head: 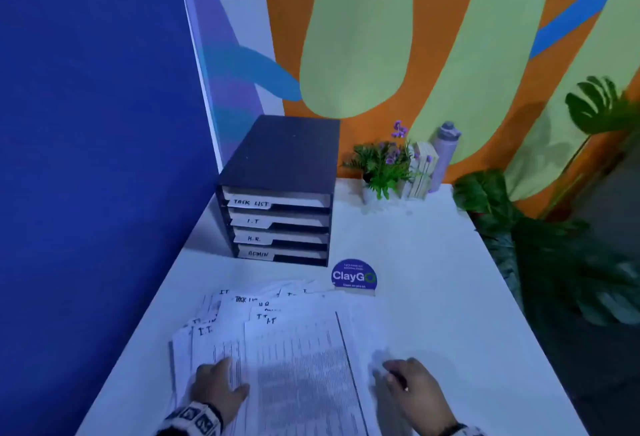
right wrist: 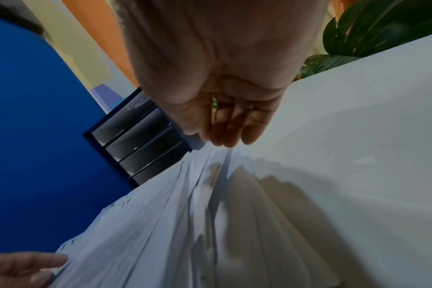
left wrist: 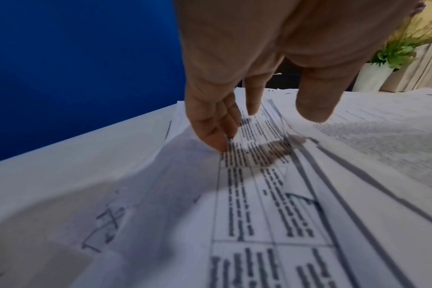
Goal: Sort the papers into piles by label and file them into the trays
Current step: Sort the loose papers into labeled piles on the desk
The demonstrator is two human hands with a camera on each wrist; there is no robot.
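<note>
Before you on the table, the papers lie fanned and overlapping at the near edge. Your left hand rests on their left part; your right hand is at their right margin. Behind the papers, toward the far left, stands the tray unit, its four trays stacked: TASK LIST, I.T, H.R., ADMIN, top to bottom. A round sign stands between papers and trays, to the right. A potted plant and bottle stand at the far edge.

White papers are printed with grey text and tables. The tray unit is dark navy, the table white, the wall panel deep blue.
</note>
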